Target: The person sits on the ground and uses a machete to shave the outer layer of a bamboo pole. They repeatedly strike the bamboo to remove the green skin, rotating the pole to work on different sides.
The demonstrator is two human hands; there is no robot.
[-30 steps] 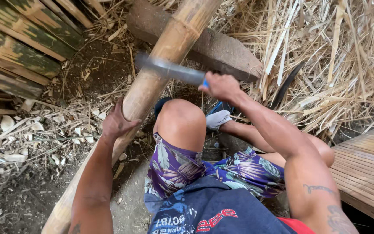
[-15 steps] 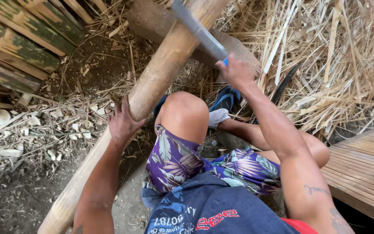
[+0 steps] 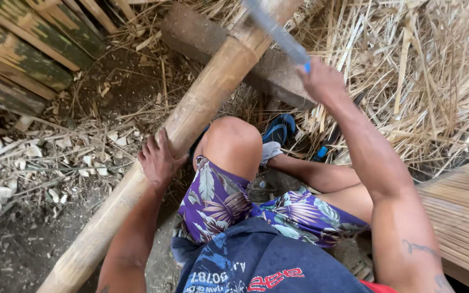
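A thick, pale bamboo pole (image 3: pixel 202 106) runs slantwise from the bottom left to the top middle, resting on a wooden block (image 3: pixel 270 70). My left hand (image 3: pixel 158 158) lies flat against the pole's side beside my raised knee. My right hand (image 3: pixel 321 81) grips the blue handle of a long knife (image 3: pixel 275 30). Its blurred blade is lifted over the pole's upper part, pointing up and left.
Split green bamboo slats (image 3: pixel 23 49) lie at the top left. Dry bamboo strips and shavings (image 3: pixel 419 70) pile up on the right. Chips (image 3: pixel 55 163) litter the dirt. A mat of thin slats (image 3: pixel 462 217) sits at the right edge. A blue sandal (image 3: pixel 279 130) is near my foot.
My right hand has swung the knife up from across the pole to a raised position near the top. My left hand stayed on the pole, sliding slightly along it.
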